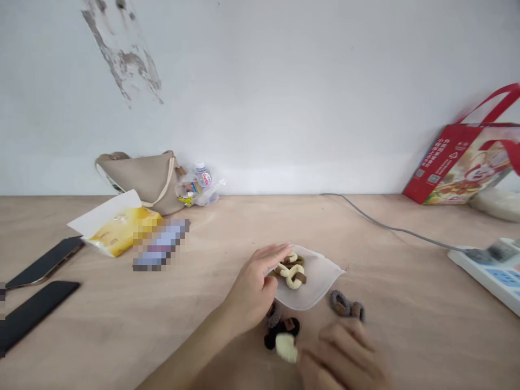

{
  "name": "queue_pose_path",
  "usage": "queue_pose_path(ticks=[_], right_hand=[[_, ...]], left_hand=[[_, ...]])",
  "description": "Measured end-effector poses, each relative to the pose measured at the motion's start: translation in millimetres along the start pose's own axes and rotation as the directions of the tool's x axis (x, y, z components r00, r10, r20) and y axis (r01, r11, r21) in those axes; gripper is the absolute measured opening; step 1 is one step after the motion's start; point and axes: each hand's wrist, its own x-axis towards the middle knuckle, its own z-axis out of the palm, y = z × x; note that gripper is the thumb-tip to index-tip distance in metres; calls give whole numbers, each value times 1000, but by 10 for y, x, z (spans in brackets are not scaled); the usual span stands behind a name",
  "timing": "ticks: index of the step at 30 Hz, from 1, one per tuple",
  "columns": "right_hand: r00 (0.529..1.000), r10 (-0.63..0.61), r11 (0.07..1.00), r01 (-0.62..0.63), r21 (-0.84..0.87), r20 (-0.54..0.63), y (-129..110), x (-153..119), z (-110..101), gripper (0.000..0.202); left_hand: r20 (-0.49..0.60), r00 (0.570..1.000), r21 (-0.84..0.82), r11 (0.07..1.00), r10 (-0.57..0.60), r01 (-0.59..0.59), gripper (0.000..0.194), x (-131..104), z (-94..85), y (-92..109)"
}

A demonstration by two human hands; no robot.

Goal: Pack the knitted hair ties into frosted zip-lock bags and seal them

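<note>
My left hand (254,287) grips a frosted zip bag (312,271) by its left side, fingers along the far edge. Inside the bag's mouth lie cream hair ties (294,278) with brown tags, and an olive one beside them. Blurred by motion, my right hand (345,355) is low at the right, its fingers bent against a cream hair tie (286,347). Just beyond that one are a black hair tie (289,325) and a grey hair tie (274,314), partly behind my left hand. Another grey hair tie (340,303) lies right of the bag.
At the back left sit a beige handbag (142,176), a small bottle (202,174) and a yellow packet (125,230). Phones (46,262) lie at the left. On the right are a power strip (487,276) with a grey cable (377,223) and a red carrier bag (442,162).
</note>
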Motion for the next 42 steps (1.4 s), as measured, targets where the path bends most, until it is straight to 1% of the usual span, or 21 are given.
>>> queue_pose_path(ticks=[2, 4, 6, 8, 10, 12, 14, 16, 17, 19, 20, 22, 25, 28, 31, 34, 36, 39, 42], right_hand=[[996, 35, 999, -34, -14, 87, 160, 81, -111, 18], [992, 71, 996, -66, -54, 99, 289, 130, -162, 19], [991, 71, 997, -66, -44, 115, 324, 141, -154, 21], [988, 45, 999, -46, 6, 147, 251, 119, -101, 22], [990, 3, 999, -9, 37, 142, 113, 74, -16, 25], [991, -28, 999, 25, 22, 134, -23, 15, 90, 27], [987, -40, 999, 41, -3, 158, -106, -45, 203, 23], [975, -29, 999, 36, -28, 221, -126, -96, 307, 12], [964, -13, 999, 25, -41, 265, -118, -118, 351, 12], [937, 26, 998, -6, -60, 348, -89, -159, 417, 24], [929, 44, 998, -22, -64, 367, -76, -181, 437, 28], [931, 51, 998, -31, -60, 361, -62, -231, 444, 27], [942, 7, 1000, -6, -6, 335, -66, -291, 350, 20], [947, -13, 1000, 9, 15, 322, -52, -250, 154, 24], [952, -6, 997, 29, -69, 305, 13, -98, -45, 31], [947, 62, 992, -24, -122, 315, 117, 5, -190, 31], [930, 132, 988, -93, -127, 344, 206, -32, -260, 30], [889, 232, 969, -176, -172, 395, 366, -211, -321, 26], [843, 292, 950, -201, -239, 451, 518, -389, -302, 20]], left_hand=[[3, 1000, -8, 1000, -4, 4, 76, -2, -3, 5], [2, 1000, -14, 1000, 2, -2, 76, -8, -5, 7], [6, 1000, -14, 1000, 7, -7, 75, -13, -6, 4], [6, 1000, -5, 1000, 8, -8, 75, -14, -4, -2], [1, 1000, 6, 1000, 13, -13, 75, -7, 0, -9], [-4, 1000, 16, 1000, 23, -23, 76, 0, 2, -16], [-2, 1000, 28, 999, 29, -29, 77, 1, 1, -19], [2, 1000, 45, 999, 31, -31, 76, -4, -4, -19], [6, 999, 52, 998, 35, -36, 76, -7, -7, -18], [13, 999, 64, 997, 47, -47, 76, -11, -11, -15], [15, 998, 67, 996, 53, -54, 76, -12, -11, -13], [12, 998, 66, 996, 63, -64, 76, -10, -9, -13], [2, 998, 59, 996, 61, -61, 77, -8, -2, -16], [15, 998, 57, 997, 56, -57, 75, -8, 1, -17], [23, 998, 54, 997, 58, -60, 72, -9, -2, -7], [18, 999, 50, 997, 50, -51, 72, -9, -8, 9], [17, 999, 49, 998, 41, -41, 72, -7, -9, 17], [18, 999, 53, 998, 42, -43, 72, -1, -2, 21], [13, 999, 56, 997, 47, -48, 71, -5, 10, 22]])
